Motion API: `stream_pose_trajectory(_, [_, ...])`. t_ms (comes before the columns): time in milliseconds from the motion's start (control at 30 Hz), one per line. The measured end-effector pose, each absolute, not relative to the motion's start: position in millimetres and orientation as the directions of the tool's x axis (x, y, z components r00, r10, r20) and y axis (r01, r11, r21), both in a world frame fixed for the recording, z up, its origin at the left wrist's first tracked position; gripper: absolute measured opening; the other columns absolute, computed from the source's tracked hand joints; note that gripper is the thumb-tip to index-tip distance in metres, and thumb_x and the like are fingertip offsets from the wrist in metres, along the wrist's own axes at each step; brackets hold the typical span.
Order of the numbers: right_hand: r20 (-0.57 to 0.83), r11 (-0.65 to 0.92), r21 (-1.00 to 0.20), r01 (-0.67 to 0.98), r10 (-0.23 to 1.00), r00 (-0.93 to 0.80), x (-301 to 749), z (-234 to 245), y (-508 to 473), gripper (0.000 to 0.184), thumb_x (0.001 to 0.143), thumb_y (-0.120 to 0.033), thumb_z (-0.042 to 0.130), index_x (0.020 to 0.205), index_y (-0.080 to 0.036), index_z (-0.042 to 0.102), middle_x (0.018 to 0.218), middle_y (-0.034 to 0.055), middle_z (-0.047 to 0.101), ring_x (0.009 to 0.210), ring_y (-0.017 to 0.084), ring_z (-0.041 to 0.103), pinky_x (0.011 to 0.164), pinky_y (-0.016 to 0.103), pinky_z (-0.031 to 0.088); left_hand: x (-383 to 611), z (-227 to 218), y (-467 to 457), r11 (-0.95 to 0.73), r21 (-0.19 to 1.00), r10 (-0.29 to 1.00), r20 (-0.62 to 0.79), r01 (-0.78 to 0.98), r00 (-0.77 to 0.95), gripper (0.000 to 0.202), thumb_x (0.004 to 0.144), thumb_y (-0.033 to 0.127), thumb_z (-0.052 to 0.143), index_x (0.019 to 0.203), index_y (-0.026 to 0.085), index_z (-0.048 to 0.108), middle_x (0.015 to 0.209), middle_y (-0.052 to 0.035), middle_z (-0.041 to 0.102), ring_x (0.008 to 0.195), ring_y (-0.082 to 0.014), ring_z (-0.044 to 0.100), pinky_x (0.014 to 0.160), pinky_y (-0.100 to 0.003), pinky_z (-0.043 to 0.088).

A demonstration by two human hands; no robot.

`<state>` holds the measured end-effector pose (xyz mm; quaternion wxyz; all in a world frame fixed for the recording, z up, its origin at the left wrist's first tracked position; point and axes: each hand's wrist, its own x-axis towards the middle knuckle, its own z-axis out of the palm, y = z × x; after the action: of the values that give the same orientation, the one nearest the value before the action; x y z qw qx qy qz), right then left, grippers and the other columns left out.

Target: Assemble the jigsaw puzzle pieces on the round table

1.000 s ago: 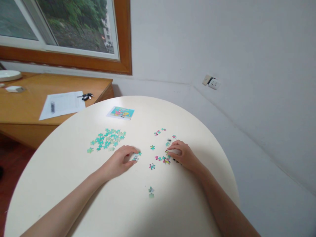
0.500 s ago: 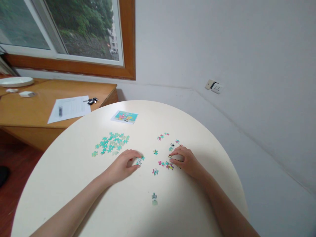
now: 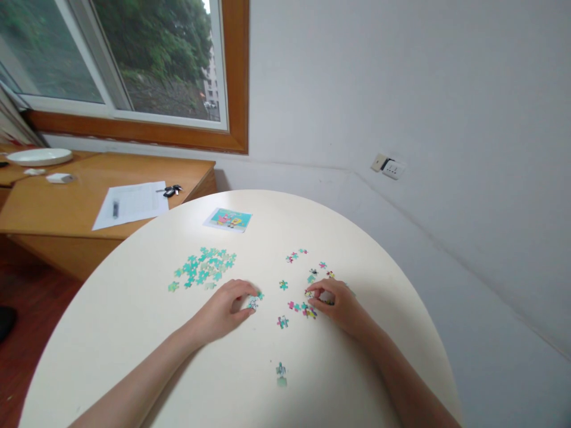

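On the white round table, my left hand [image 3: 227,309] curls its thumb and fingers around a small group of joined puzzle pieces [image 3: 253,303], white and teal with dark lines. My right hand [image 3: 336,302] pinches a small puzzle piece [image 3: 308,293] between thumb and fingertips; its print is partly hidden. Just below those fingertips lies a joined cluster [image 3: 307,311] in pink, teal and yellow. Several more pieces sit around and partly behind the right hand. Between the hands are a single teal piece [image 3: 283,285] and a pink-and-teal piece [image 3: 282,322].
A pile of teal pieces [image 3: 203,267] lies left on the round table [image 3: 214,386]. Behind it rests a picture card [image 3: 229,220]. Nearer me are two joined pieces [image 3: 281,374]. A wooden desk [image 3: 89,202] at left bears paper, keys [image 3: 172,190] and a white plate [image 3: 40,157].
My head view has tilted up a little, so everything sits lower in the picture. The right hand's fingertips have shifted slightly around the piece. The left hand stays at its pieces.
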<state>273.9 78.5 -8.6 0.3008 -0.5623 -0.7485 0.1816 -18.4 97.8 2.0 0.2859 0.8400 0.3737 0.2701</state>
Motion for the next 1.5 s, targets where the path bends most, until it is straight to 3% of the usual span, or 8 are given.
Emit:
stream_pose_trajectory(200, [0.221, 0.276, -0.644, 0.714, 0.960, -0.171, 271, -8, 78, 0.016, 0.070, -0.026, 0.062, 0.084, -0.022, 0.069, 0.070, 0.0010, 0.067, 0.070, 0.017, 0.062, 0.078, 0.033, 0.044, -18, 2, 98, -0.535, 0.703, 0.794, 0.228, 0.469, 0.563, 0.017, 0.078, 0.022, 0.057, 0.094, 0.019, 0.060, 0.101, -0.0077, 0.066, 0.088, -0.0178, 0.057, 0.081, -0.032, 0.045])
stream_pose_trajectory(733, [0.270, 0.332, -0.650, 0.684, 0.942, -0.200, 267, -7, 79, 0.017, 0.072, -0.026, 0.056, 0.082, -0.021, 0.069, 0.067, 0.0014, 0.066, 0.065, 0.016, 0.062, 0.072, 0.030, 0.047, -17, 4, 96, -0.483, 0.729, 0.821, 0.184, 0.485, 0.541, 0.020, 0.077, 0.020, 0.057, 0.097, 0.018, 0.060, 0.098, -0.0083, 0.065, 0.077, -0.0159, 0.054, 0.072, -0.029, 0.044])
stream_pose_trajectory(933, [0.257, 0.324, -0.651, 0.687, 0.945, -0.203, 266, -8, 79, 0.018, 0.072, -0.026, 0.055, 0.083, -0.021, 0.069, 0.068, 0.0015, 0.067, 0.065, 0.016, 0.062, 0.070, 0.029, 0.048, -17, 1, 96, -0.529, 0.724, 0.805, 0.263, 0.443, 0.532, 0.020, 0.080, 0.025, 0.055, 0.098, 0.018, 0.060, 0.095, -0.0081, 0.064, 0.077, -0.0155, 0.054, 0.071, -0.028, 0.044])
stream_pose_trajectory(1067, [0.250, 0.323, -0.642, 0.695, 0.946, -0.208, 266, -7, 79, 0.019, 0.072, -0.027, 0.055, 0.083, -0.022, 0.069, 0.069, 0.0018, 0.067, 0.066, 0.016, 0.063, 0.071, 0.029, 0.048, -17, -1, 98, -0.486, 0.701, 0.863, 0.293, 0.522, 0.411, 0.011, 0.080, 0.025, 0.051, 0.077, 0.017, 0.059, 0.073, -0.0026, 0.059, 0.060, -0.0116, 0.048, 0.057, -0.023, 0.040])
stream_pose_trajectory(1133, [0.256, 0.329, -0.634, 0.700, 0.943, -0.212, 267, -8, 79, 0.019, 0.072, -0.028, 0.055, 0.083, -0.022, 0.069, 0.068, 0.0017, 0.067, 0.066, 0.016, 0.062, 0.070, 0.030, 0.048, -17, 2, 106, -0.437, 0.662, 0.899, 0.323, 0.609, 0.295, 0.022, 0.081, 0.026, 0.048, 0.062, 0.017, 0.052, 0.061, -0.0001, 0.053, 0.054, -0.0110, 0.044, 0.054, -0.023, 0.038])
stream_pose_trajectory(1233, [0.268, 0.337, -0.631, 0.699, 0.940, -0.212, 267, -9, 80, 0.019, 0.072, -0.029, 0.055, 0.083, -0.021, 0.069, 0.068, 0.0016, 0.067, 0.065, 0.016, 0.062, 0.071, 0.030, 0.047, -17, 11, 133, -0.364, 0.576, 0.922, 0.335, 0.732, 0.194, 0.030, 0.084, 0.028, 0.042, 0.056, 0.018, 0.050, 0.057, -0.0004, 0.051, 0.054, -0.0126, 0.047, 0.056, -0.025, 0.040])
stream_pose_trajectory(1367, [0.256, 0.334, -0.637, 0.695, 0.942, -0.217, 266, -9, 80, 0.019, 0.073, -0.030, 0.055, 0.082, -0.021, 0.069, 0.067, 0.0020, 0.066, 0.064, 0.016, 0.061, 0.069, 0.029, 0.047, -18, 21, 188, -0.379, 0.417, 0.917, 0.291, 0.826, 0.274, 0.028, 0.085, 0.024, 0.039, 0.076, 0.015, 0.064, 0.096, -0.0108, 0.064, 0.090, -0.0195, 0.060, 0.085, -0.032, 0.046])
stream_pose_trajectory(1500, [0.247, 0.325, -0.631, 0.704, 0.945, -0.215, 267, -9, 79, 0.019, 0.074, -0.030, 0.055, 0.083, -0.021, 0.069, 0.069, 0.0016, 0.067, 0.065, 0.016, 0.062, 0.071, 0.029, 0.047, -18, 17, 229, -0.374, 0.208, 0.927, 0.084, 0.904, 0.365, 0.033, 0.087, 0.028, 0.038, 0.106, 0.017, 0.063, 0.130, -0.0125, 0.052, 0.129, -0.0251, 0.038, 0.106, -0.044, 0.031])
